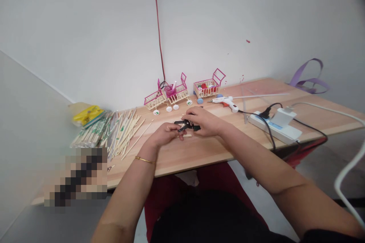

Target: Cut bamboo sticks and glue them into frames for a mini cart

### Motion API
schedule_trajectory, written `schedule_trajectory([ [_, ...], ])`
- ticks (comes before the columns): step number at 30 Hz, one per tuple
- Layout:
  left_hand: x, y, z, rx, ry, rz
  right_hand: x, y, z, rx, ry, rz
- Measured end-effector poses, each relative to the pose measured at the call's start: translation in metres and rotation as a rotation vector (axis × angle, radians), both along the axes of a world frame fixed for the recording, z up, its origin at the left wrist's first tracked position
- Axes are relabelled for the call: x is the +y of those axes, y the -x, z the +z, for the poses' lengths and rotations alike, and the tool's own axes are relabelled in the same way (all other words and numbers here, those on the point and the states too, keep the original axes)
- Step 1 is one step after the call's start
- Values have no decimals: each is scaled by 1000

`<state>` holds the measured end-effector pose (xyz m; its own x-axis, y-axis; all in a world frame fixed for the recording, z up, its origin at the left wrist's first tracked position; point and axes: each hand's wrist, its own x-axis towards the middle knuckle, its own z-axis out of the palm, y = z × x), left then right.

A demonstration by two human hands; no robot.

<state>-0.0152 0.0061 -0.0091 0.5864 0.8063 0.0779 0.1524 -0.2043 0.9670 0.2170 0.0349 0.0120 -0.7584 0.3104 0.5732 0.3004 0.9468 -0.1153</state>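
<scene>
three small carts [208, 94] – one glue gun [228, 101], one power strip [273, 129], one bracelet [145, 160] – one black tool [186, 124]

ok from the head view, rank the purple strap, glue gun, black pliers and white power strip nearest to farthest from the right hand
1. Black pliers: in the right hand.
2. Glue gun: just beyond, slightly right.
3. White power strip: farther right on the table.
4. Purple strap: far right, by the wall.
</scene>
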Motion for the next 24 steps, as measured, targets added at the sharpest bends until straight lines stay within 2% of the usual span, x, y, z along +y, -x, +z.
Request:
schedule_trajectory([
  [7, -2, -1, 3, 33, -16, -8, -1, 4, -2, 1, -18, 3],
  [24, 2, 1, -2, 47, -38, -16, -2, 2, 0, 12, -32, 9],
])
